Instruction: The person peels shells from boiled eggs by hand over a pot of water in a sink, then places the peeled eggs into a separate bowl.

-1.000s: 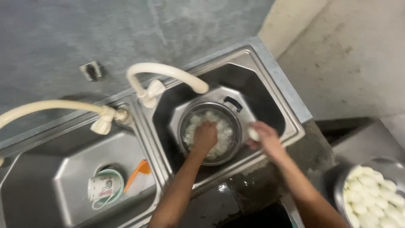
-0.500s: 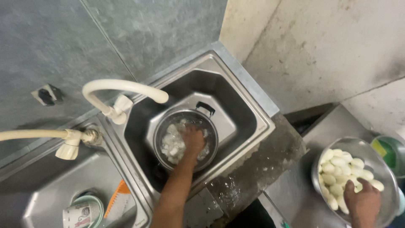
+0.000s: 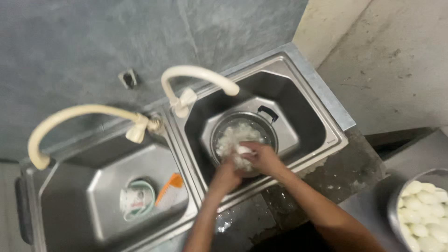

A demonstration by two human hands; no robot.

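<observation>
Bowl at right edge: a metal bowl (image 3: pixel 394 205) heaped with peeled white eggs (image 3: pixel 422 214) stands nearest, within reach.
Left hand: the left hand (image 3: pixel 227 173) dips into the pot; its grip is blurred, so I cannot tell whether it is closed.
Right hand: the right hand (image 3: pixel 263 156) has its fingers clamped on a white egg (image 3: pixel 243 150) over the pot.
Pot: the pot (image 3: pixel 244 140), holding water and pale bits, sits in the right sink basin (image 3: pixel 308 116) under a cream tap (image 3: pixel 198 81), probably so drips stay in the sink.
Left basin: a cup (image 3: pixel 136 199) and an orange comb-like tool (image 3: pixel 169 186) lie there.
</observation>
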